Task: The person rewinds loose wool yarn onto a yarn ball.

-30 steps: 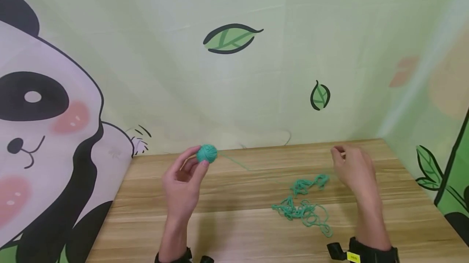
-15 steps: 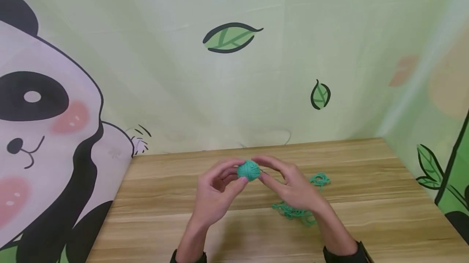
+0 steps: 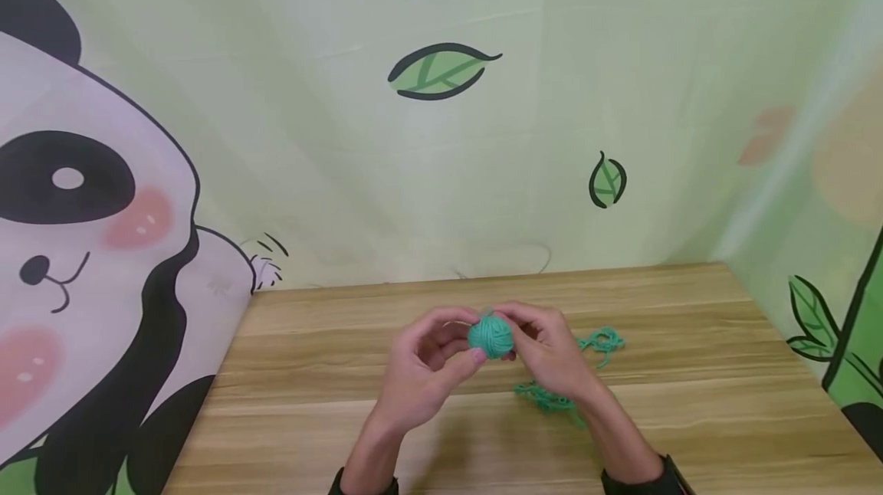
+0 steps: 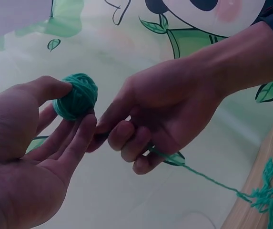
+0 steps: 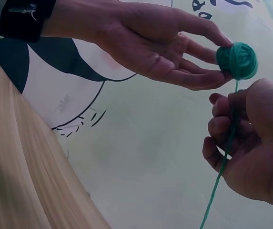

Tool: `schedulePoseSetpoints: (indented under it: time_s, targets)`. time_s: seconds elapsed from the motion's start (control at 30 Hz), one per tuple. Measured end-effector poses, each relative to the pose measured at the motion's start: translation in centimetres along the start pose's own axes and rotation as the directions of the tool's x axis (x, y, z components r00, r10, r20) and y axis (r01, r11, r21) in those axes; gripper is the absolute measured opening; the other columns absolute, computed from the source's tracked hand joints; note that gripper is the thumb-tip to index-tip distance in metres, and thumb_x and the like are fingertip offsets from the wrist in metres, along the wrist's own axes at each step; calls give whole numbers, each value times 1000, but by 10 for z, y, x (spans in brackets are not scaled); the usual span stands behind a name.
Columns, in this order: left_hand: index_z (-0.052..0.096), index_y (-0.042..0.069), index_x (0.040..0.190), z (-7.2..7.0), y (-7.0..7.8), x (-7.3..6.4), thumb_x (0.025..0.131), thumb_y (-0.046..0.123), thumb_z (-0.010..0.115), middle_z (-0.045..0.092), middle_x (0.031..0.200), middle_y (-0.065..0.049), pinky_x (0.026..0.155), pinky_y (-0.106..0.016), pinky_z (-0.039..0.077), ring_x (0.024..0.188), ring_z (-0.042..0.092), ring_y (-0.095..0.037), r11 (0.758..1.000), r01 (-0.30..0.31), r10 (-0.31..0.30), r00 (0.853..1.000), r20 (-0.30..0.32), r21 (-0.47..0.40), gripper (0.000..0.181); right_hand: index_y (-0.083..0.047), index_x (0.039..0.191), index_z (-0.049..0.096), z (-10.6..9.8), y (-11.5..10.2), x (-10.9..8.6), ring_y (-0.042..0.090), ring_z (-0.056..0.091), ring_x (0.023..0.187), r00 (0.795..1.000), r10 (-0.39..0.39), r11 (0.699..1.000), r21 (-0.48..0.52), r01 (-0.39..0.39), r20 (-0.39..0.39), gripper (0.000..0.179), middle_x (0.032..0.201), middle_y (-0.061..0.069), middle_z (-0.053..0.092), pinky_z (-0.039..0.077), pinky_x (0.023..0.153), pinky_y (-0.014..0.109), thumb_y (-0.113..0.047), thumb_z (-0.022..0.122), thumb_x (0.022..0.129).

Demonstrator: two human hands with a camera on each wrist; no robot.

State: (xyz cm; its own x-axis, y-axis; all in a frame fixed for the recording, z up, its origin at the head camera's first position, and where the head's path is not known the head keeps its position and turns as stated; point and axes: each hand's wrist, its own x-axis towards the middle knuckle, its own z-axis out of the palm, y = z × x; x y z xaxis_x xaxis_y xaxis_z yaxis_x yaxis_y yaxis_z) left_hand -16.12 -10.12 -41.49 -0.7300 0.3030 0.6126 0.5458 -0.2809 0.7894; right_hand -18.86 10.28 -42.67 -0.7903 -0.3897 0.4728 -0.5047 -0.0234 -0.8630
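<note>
Ball of yarn [image 3: 490,337]: is being held up above the table [image 3: 297,388], between the two hands.
Left hand [image 3: 414,390]: is being held half spread, the ball being pinched between thumb and fingertips, with the palm being left clear of it.
Right hand [image 3: 555,361]: is being curled inward, the strand [image 4: 198,172] being gripped just beside the ball; whether the ball itself is also being touched cannot be told.
Strand path: is being led from the ball through the right fingers and down towards the loose yarn [image 3: 548,395], fairly straight in both wrist views.
Loose yarn: is lying in tangled loops on the table, partly being hidden by the right hand and forearm; a looped tuft [image 3: 602,342] is showing farther back.
Weight: is being judged very light, so little force is being called for.
Softness: some give is being expected; under a hard pinch the windings would be getting squashed.
Slip: good grip is being expected, though outer turns could be sliding loose under sideways rubbing.
Fragility: little breakage is being feared; snagging among the loops is being judged likelier.
Best hold: opposite sides are being favoured for the ball, a spot near it for the strand.
</note>
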Motion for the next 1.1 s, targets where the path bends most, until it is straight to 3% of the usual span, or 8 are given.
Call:
schedulePoseSetpoints:
  time_s: [0.13, 0.27, 0.4, 0.57, 0.7, 0.77, 0.9, 1.1]
  targets:
    - [59, -15, 123, 4, 0, 0, 88, -19, 66, 64, 116, -30, 87, -41, 63, 101, 68, -30, 1000, -22, 22, 1000, 20, 0, 36, -1, 110, 75, 1, 1, 1, 17, 47, 56, 999, 44, 998, 33, -44, 15, 21, 78, 5, 64, 44, 48, 19, -1, 54, 106]
    - [61, -11, 124, 3, -2, 0, 88, -18, 68, 66, 117, -27, 89, -38, 63, 101, 69, -30, 997, -32, 37, 997, -67, 72, 37, -10, 99, 75, 1, 1, 1, 13, 43, 54, 998, 55, 997, -53, -53, 27, 22, 67, 2, 55, 38, 47, 18, -6, 55, 107]
    - [62, -9, 125, -3, -5, 2, 88, -17, 69, 68, 116, -27, 90, -38, 62, 103, 69, -33, 989, -35, 59, 984, -169, 144, 38, -18, 96, 75, 1, 1, 1, 8, 39, 50, 996, 28, 980, -198, -10, 90, 25, 61, -3, 47, 35, 44, 17, -12, 55, 108]
    - [63, -9, 123, -5, -4, 4, 87, -17, 70, 71, 112, -26, 88, -37, 63, 100, 70, -33, 966, -54, 111, 969, -219, 253, 38, -16, 98, 77, 5, -4, 0, 1, 37, 51, 975, -43, 955, -278, 105, 219, 22, 60, -8, 44, 37, 47, 14, -12, 57, 107]
    - [64, -13, 120, -1, 4, 8, 85, -19, 72, 70, 110, -26, 85, -37, 64, 96, 71, -33, 938, -82, 159, 965, -208, 336, 36, -17, 78, 63, 9, -11, 0, 1, 35, 52, 961, -126, 941, -277, 194, 247, 29, 60, -7, 38, 34, 49, 13, -9, 59, 106]
    - [63, -15, 117, 2, 8, 10, 83, -20, 72, 69, 109, -27, 84, -39, 64, 94, 71, -33, 926, -99, 177, 966, -188, 365, 35, -19, 77, 61, 9, -14, -1, 1, 35, 52, 961, -156, 940, -266, 215, 227, 30, 59, -6, 38, 32, 48, 12, -7, 61, 104]
    - [64, -17, 113, 6, 13, 13, 80, -22, 73, 67, 108, -27, 81, -42, 65, 92, 71, -33, 911, -128, 196, 971, -138, 393, 35, -19, 87, 71, 4, -20, -5, 1, 39, 52, 964, -214, 937, -244, 248, 159, 24, 61, -6, 45, 35, 44, 14, 1, 65, 99]
    - [65, -16, 111, 8, 12, 12, 80, -22, 74, 67, 107, -26, 79, -44, 65, 91, 71, -32, 916, -122, 163, 983, -78, 382, 33, -5, 102, 79, -5, -25, -9, 5, 44, 52, 967, -248, 954, -158, 253, 50, 27, 69, -1, 63, 40, 41, 17, 16, 64, 92]
